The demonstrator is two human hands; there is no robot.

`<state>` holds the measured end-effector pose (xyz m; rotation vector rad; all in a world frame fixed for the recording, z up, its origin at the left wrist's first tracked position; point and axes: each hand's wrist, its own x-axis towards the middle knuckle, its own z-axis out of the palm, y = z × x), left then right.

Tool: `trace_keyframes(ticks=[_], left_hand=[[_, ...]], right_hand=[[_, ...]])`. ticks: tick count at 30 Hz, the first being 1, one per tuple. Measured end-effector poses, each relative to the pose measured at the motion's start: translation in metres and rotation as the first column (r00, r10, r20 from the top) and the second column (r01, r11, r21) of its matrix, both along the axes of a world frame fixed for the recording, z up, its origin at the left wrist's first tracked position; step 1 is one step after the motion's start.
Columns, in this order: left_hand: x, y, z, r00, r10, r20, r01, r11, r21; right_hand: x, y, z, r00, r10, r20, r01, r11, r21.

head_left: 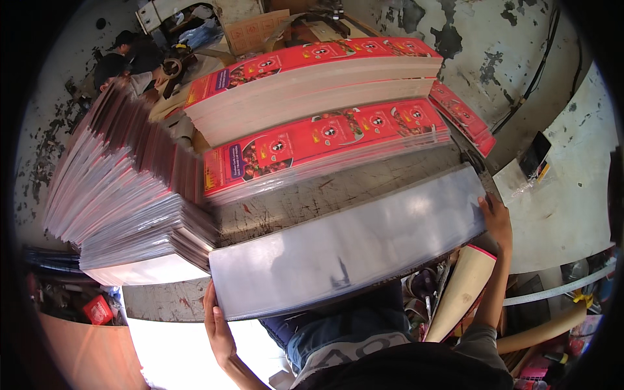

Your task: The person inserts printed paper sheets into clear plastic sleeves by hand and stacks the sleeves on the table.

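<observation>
A long, glossy, pale plastic-looking sheet (351, 240) lies across the near side of the worn table, light reflecting off its surface. Whether it is one sheet or a thin stack, I cannot tell. My left hand (220, 325) grips its left end at the near corner, fingers along the edge. At the right end, my right hand (496, 220) holds the short edge, fingertips on top. Just beyond lies a stack of red printed cardboard strips (325, 140), with a taller stack of the same kind (312, 91) behind it.
A large fanned pile of folded sheets (136, 188) stands at the left of the scratched metal table (286, 211). More red strips (463, 117) lie at the far right. A dark phone-like object (535, 156) rests on a pale surface. Another person (133, 62) sits at the far left.
</observation>
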<state>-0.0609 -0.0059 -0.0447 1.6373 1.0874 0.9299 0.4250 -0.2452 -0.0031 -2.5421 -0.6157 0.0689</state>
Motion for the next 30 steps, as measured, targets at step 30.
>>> trace_keyframes(ticks=[30], left_hand=[[0.117, 0.026, 0.035, 0.742, 0.014, -0.670, 0.466, 0.708, 0.530]], right_hand=[[0.025, 0.361, 0.063, 0.406, 0.515, 0.755, -0.701, 0.705, -0.104]])
